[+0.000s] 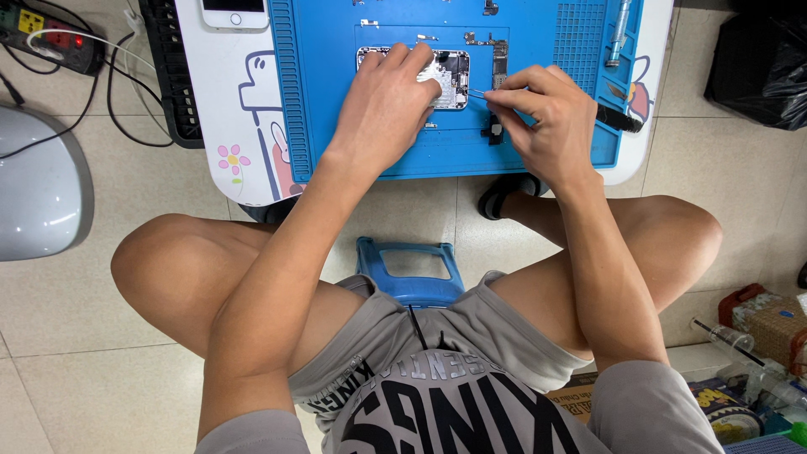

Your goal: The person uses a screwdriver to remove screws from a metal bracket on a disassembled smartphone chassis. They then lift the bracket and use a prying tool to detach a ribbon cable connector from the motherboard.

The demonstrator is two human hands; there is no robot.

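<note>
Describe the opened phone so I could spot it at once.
Find the blue mat on the small white table. The opened phone lies at its middle under the left hand. Unlike the intact white phone off the mat, its insides show.

Bright, even indoor light, sharp through the middle of my view.

I see soft shadows under the forearms and knees on the pale glossy floor tiles [101, 395], a mild sheen on the rounded grey plastic shell [38, 185] at nine o'clock, and the saturated blue rubber work mat [378, 126] at twelve o'clock free of glare. Edges bow outward slightly, and the corners look softer.
</note>
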